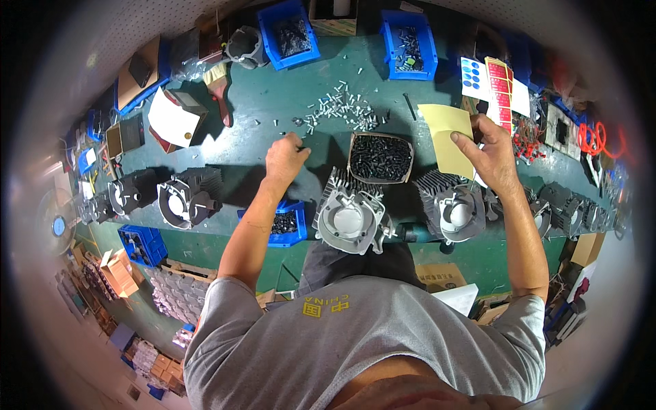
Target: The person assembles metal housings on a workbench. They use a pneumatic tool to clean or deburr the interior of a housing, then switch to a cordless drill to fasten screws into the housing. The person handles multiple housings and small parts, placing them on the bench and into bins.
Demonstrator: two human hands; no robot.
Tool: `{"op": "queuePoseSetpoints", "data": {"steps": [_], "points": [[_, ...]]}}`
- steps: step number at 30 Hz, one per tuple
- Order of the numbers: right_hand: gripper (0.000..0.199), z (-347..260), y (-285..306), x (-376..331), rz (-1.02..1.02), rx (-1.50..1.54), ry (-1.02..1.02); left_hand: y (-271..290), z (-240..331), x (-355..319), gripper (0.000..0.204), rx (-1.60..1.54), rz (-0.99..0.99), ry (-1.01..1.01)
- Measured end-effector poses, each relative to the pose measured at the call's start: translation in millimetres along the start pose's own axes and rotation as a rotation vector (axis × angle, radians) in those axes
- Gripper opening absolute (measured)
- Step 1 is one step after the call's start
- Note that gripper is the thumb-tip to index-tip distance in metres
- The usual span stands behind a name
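Note:
My right hand (493,154) grips a pale yellow sheet of paper (437,130) by its right edge, thumb across the front. The sheet is held up over the bench, slightly bent. My left hand (284,161) is closed with fingers curled, just short of a scattered heap of small silver screws (342,108). Whatever is between its fingertips is too small to name. Between my hands stands an open box of black screws (380,157). In front of me sits a grey finned metal housing (348,217), and another finned housing (456,213) is below my right hand.
Blue bins of small parts (290,35) and silver screws (410,45) stand at the back. A paintbrush (219,92) lies at the left. Sheets of red labels (500,92) are beyond my right hand. More housings (184,198) line the front edge, above a blue bin (288,225).

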State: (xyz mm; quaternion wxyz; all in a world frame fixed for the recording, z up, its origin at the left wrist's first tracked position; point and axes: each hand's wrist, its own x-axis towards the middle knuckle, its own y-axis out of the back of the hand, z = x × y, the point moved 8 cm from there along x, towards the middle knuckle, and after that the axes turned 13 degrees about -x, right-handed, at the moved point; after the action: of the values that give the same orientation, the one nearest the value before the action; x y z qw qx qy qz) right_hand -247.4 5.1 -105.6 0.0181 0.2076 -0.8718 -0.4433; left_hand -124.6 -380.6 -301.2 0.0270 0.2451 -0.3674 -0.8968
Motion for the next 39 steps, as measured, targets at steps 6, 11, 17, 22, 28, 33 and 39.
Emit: {"op": "queuePoseSetpoints", "data": {"steps": [6, 11, 17, 22, 28, 33, 39], "points": [[0.021, -10.2, -4.6, 1.3, -0.019, 0.008, 0.004, -18.0, -10.6, 12.0, 0.027, -0.051, 0.024, 0.027], [0.021, -10.8, -9.8, 3.1, -0.030, 0.008, 0.023, -6.5, 12.6, 36.0, 0.020, -0.213, 0.175, -0.044], [0.024, -29.2, -12.3, 16.8, -0.071, -0.089, 0.056, 9.0, 41.8, 60.7, 0.028, -0.397, 0.191, -0.160], [0.023, -53.3, -25.2, 56.6, -0.080, -0.194, 0.300, 45.1, 152.2, 40.7, 0.054, -0.788, -0.158, -0.397], [0.027, -79.7, -42.3, 102.7, 0.191, 0.056, 0.205, 35.7, 196.9, 40.7, 0.064, -1.152, -0.317, -0.424], [0.032, -78.0, -64.2, 118.1, 0.124, 0.348, 0.138, 28.8, 192.8, 60.5, 0.032, -1.096, -0.268, -0.339], [0.038, -2.2, -109.6, 117.1, -0.102, 0.056, 0.046, 26.5, 162.8, 53.7, 0.023, -0.313, 0.024, -0.531]]}}
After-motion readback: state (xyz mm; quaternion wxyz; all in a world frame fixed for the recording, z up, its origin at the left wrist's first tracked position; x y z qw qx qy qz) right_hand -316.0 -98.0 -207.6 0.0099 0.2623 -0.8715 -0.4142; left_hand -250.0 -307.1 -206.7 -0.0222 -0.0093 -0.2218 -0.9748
